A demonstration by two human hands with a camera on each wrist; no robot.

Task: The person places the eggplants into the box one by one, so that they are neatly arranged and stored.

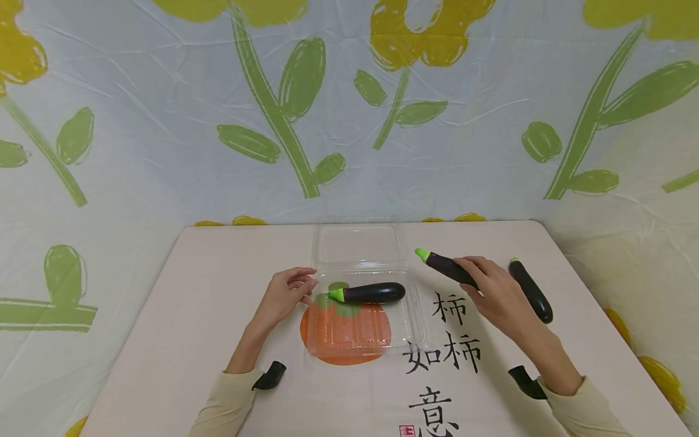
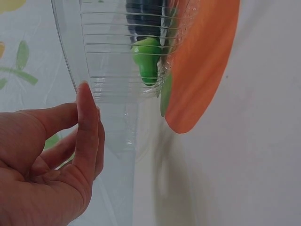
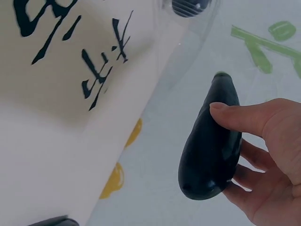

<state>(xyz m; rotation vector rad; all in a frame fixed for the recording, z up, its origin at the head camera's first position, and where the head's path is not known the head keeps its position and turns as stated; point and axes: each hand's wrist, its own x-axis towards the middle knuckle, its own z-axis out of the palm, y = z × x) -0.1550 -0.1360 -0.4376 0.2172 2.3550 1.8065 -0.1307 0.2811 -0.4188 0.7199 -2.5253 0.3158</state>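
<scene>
My right hand [image 1: 499,297] grips a dark toy eggplant [image 1: 443,265] with a bright green stem end, raised above the table to the right of a clear plastic clamshell box [image 1: 404,331]. In the right wrist view the thumb lies on one side of this eggplant [image 3: 209,146] and the fingers on the other. A second eggplant [image 1: 377,293] lies sideways in the box, its green end to the left. At the box's left rim is my left hand [image 1: 284,294]; its fingertips [image 2: 84,92] touch or nearly touch the plastic and hold nothing.
The box's lid [image 1: 357,244] lies folded back toward the far table edge. A third eggplant [image 1: 530,291] rests on the table at the right, beyond my right hand. The pale tabletop [image 1: 218,291] carries an orange persimmon print and black characters. A flowered curtain [image 1: 180,139] surrounds the table.
</scene>
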